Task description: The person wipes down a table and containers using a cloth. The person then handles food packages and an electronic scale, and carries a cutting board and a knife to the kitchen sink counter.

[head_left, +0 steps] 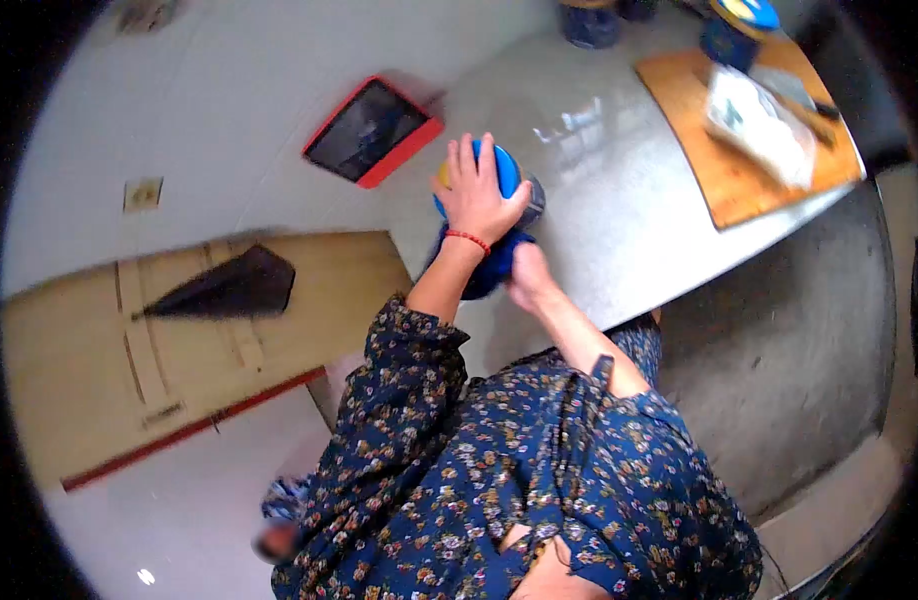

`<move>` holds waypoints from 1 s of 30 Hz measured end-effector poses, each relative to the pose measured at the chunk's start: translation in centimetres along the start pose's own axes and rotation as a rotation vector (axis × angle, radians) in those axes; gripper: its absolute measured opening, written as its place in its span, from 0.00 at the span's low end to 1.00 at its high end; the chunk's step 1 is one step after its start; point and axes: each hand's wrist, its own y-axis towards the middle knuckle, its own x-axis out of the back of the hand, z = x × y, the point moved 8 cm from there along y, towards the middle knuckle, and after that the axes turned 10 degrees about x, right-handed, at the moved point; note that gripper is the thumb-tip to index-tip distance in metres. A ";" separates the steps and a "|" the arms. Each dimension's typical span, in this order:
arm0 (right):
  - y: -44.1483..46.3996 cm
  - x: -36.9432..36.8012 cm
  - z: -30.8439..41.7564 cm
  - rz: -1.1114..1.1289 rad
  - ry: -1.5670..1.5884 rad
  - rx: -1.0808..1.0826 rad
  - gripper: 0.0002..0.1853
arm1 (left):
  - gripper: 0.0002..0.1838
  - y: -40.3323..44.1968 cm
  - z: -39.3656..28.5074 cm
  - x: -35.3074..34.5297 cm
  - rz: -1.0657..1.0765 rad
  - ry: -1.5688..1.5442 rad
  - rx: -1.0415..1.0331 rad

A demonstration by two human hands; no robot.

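A dark can (535, 200) with a blue and yellow lid (498, 168) stands on the shiny grey-white table. Over that lid spreads my left hand (479, 200), with a red bead bracelet at the wrist; its thumb and fingers reach round the lid's edge and grip it from above. A dark blue cloth (489, 270) is bunched at the near side of the can, partly under my left wrist. My right hand (527, 278) holds this cloth against the can, its fingertips hidden by the cloth.
A red-framed tablet (371, 132) leans by the wall. To the right, a wooden cutting board (689, 150) carries a white plastic package (759, 125) and a knife (804, 100). More dark cans (589, 25) stand farther back. A dark folded umbrella (229, 285) hangs at left.
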 end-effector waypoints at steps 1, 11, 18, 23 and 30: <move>0.1 0.8 -0.3 0.081 0.015 0.018 0.18 | 0.46 -0.1 2.0 0.2 0.002 -0.019 0.021; -6.6 10.8 9.6 -0.203 -0.229 0.230 0.17 | 0.54 -0.3 21.0 2.9 -0.039 -0.040 -0.171; -8.5 14.5 11.3 -0.265 -0.265 0.245 0.18 | 0.55 0.5 26.7 0.6 0.051 -0.164 -0.004; -7.1 10.5 10.9 -0.160 -0.275 0.236 0.18 | 0.54 1.7 29.6 -0.2 0.031 -0.174 0.012; -5.9 8.5 12.0 -0.109 -0.290 0.289 0.16 | 0.54 2.9 31.3 -1.1 0.009 -0.149 -0.046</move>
